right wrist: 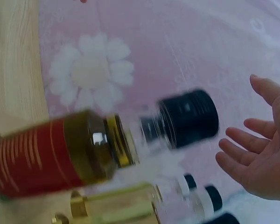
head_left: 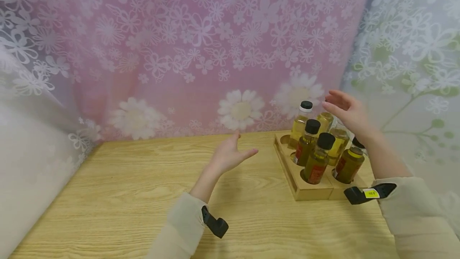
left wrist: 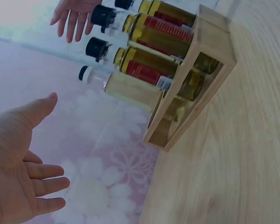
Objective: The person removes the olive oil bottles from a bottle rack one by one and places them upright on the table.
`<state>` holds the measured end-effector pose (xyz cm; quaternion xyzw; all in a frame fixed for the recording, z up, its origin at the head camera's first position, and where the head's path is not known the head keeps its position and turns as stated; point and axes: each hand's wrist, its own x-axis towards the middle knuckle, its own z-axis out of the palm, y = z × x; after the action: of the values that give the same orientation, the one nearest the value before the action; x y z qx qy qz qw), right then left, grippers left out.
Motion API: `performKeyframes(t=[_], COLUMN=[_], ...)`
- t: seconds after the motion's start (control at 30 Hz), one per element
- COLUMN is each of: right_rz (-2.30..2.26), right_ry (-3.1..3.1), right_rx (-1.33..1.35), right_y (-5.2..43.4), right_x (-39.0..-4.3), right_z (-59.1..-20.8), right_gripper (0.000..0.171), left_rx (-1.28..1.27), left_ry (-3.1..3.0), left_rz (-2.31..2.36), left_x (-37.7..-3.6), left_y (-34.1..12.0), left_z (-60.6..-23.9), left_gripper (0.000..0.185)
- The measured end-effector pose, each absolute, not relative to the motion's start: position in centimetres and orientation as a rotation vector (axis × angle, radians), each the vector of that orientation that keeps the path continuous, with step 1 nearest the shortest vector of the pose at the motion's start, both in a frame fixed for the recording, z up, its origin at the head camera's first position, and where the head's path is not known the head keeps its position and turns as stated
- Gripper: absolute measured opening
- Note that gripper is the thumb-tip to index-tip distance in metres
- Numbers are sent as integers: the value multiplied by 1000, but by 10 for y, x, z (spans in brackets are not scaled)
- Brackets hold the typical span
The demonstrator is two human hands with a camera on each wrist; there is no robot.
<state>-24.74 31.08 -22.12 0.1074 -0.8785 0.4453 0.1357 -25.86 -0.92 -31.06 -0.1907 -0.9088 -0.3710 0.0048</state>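
Note:
A wooden rack (head_left: 312, 190) stands on the table at the right and holds several oil bottles (head_left: 318, 159) with black caps; some have red labels. My right hand (head_left: 346, 111) hovers open just above and behind the back bottles, touching none. My left hand (head_left: 230, 156) floats open over the table, left of the rack, palm turned toward it. In the left wrist view the rack (left wrist: 210, 70), its bottles (left wrist: 144, 70) and my open left hand (left wrist: 23, 172) all show. The right wrist view shows a blurred red-labelled bottle (right wrist: 60, 154) close up and my open right hand (right wrist: 259, 154).
The light wooden table (head_left: 143, 195) stretches left and forward of the rack. A pink floral curtain (head_left: 201, 43) hangs right behind the table, with white floral sheeting (head_left: 413, 51) at the right side. Black wrist straps (head_left: 370, 193) sit on both sleeves.

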Motion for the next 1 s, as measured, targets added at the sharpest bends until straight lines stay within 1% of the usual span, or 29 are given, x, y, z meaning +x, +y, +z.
performKeyframes(t=[0.23, 0.53, 0.77, 1.0], right_rz=[1344, 1336, 1185, 1145], right_ry=[-2384, -2428, -2540, -2811], right_rx=[301, 266, 361, 353], right_y=[360, 404, 436, 455], right_x=[-232, -211, -201, -190], right_z=[-233, -254, -298, -339], right_gripper=[53, 51, 52, 63], left_rx=[-649, -704, -725, -756], left_ry=[-2839, -2845, -2901, -2929], left_rz=[-1135, -1094, -1154, -1219], left_x=[-252, -248, -245, -241], left_y=[21, 54, 72, 89], left_z=[-317, -328, -344, -355], left_gripper=[93, 89, 95, 97])
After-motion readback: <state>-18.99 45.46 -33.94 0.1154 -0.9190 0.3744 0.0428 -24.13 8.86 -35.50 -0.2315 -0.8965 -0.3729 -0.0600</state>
